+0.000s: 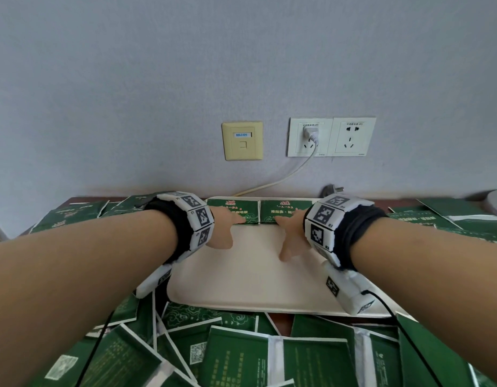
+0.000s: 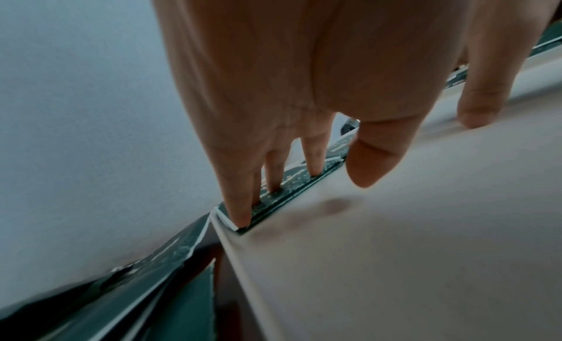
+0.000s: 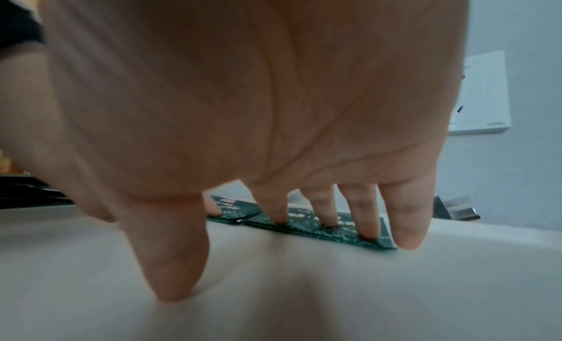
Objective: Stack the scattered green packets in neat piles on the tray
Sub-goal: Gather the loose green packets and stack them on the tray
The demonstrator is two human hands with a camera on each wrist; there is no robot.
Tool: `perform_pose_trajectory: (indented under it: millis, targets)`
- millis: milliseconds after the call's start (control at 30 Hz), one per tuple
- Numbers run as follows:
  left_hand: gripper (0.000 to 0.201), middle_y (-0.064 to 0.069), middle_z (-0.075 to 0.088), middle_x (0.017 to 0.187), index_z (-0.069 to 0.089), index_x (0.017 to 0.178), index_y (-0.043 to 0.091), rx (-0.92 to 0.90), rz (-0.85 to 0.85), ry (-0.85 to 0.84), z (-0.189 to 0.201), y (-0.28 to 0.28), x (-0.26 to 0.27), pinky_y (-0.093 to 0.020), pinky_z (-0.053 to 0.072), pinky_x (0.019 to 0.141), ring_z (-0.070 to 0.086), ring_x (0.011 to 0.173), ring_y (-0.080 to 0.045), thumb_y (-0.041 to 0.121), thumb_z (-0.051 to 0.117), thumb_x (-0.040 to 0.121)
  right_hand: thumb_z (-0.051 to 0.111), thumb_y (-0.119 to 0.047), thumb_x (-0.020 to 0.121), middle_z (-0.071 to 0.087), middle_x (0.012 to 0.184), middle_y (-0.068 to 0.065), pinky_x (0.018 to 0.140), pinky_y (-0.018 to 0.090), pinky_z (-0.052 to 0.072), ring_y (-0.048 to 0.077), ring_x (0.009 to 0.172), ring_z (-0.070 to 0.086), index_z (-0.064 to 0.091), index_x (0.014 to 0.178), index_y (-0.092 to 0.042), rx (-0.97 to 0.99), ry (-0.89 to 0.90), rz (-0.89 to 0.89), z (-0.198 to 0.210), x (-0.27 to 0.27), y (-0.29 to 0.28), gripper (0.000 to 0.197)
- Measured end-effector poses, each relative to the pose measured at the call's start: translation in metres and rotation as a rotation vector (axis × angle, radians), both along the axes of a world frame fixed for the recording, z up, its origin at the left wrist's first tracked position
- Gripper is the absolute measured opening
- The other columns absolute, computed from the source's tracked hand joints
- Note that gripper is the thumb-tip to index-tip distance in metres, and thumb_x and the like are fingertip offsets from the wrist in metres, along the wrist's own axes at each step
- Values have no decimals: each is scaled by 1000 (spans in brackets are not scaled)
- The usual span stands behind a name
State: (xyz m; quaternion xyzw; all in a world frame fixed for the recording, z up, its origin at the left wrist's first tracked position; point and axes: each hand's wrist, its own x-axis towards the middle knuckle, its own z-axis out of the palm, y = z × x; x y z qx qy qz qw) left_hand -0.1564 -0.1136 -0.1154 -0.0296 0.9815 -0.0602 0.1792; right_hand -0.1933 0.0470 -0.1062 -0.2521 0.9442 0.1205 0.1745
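Green packets, two in number, are seen lying side by side along the far edge of a cream tray (image 1: 241,277), their short ends touching. The left packet (image 1: 232,209) is pressed flat under the straight fingers of the left hand (image 1: 223,227); the right packet (image 1: 280,210) is pinned in the same way by the spread, straight fingers of the right hand (image 1: 290,233). Nothing is gripped by either hand. The tray's near part is left bare between both thumbs. Many more loose packets (image 1: 236,356) are heaped around the tray's near, left and right rims. Two wall sockets (image 1: 331,136) are mounted behind.
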Motion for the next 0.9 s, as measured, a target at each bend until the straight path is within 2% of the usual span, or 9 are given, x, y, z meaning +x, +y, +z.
perform_pose_trajectory:
  millis: [67,167,300,467,533,600,700,833,900]
  targets:
    - [65,-4,24,157,18,153,22,11,4,4,-1,-1,-2,-27,23,113,25,143,-21,18,47,95,55,-33,94,35,145,10,91,28,41,24,128,44,15,150,-11,1,-18,16,-3,-3,0,72]
    - [65,-4,22,158,17,153,21,14,13,4,-2,0,-4,-27,21,113,23,144,-20,18,46,95,55,-33,95,34,146,11,95,30,40,24,129,43,15,150,-11,26,-35,51,2,5,2,72]
    - [68,-8,23,157,16,153,23,-8,40,8,2,1,0,-34,26,115,27,142,-25,23,49,93,56,-32,94,34,147,11,96,32,40,26,129,43,17,150,-12,12,-41,40,8,8,6,71]
    - [64,-4,19,158,18,153,19,-34,22,50,28,14,27,-26,23,112,24,143,-21,26,48,97,54,-32,96,38,147,11,97,32,39,26,131,43,18,151,-10,-6,-51,37,32,28,19,69]
    - [62,-3,20,158,21,152,19,-29,-6,66,40,25,44,-26,25,110,24,143,-20,26,48,97,52,-33,96,40,147,12,100,32,39,27,132,42,25,149,-7,2,-79,41,40,39,26,65]
    - [60,-3,27,156,28,150,20,-25,-35,77,49,39,63,-27,30,106,30,140,-21,26,51,95,51,-36,97,34,151,12,104,35,37,28,135,37,21,150,-5,30,-108,39,45,54,34,68]
    - [53,-1,43,144,42,141,23,0,-62,91,54,59,95,-27,37,99,43,128,-20,28,58,90,49,-40,97,27,154,11,110,39,33,28,139,31,17,151,-7,55,-81,36,53,86,51,72]
    - [39,5,53,111,58,122,22,69,-113,88,53,87,142,-22,38,82,52,106,-15,34,65,86,53,-44,93,44,144,10,104,33,35,25,130,44,38,143,-6,83,40,127,58,126,74,64]
    - [42,4,55,111,59,120,20,130,-136,59,50,102,163,-24,42,85,54,105,-15,38,69,83,55,-46,91,56,131,7,96,30,42,22,117,55,49,134,-6,81,51,132,55,141,80,59]
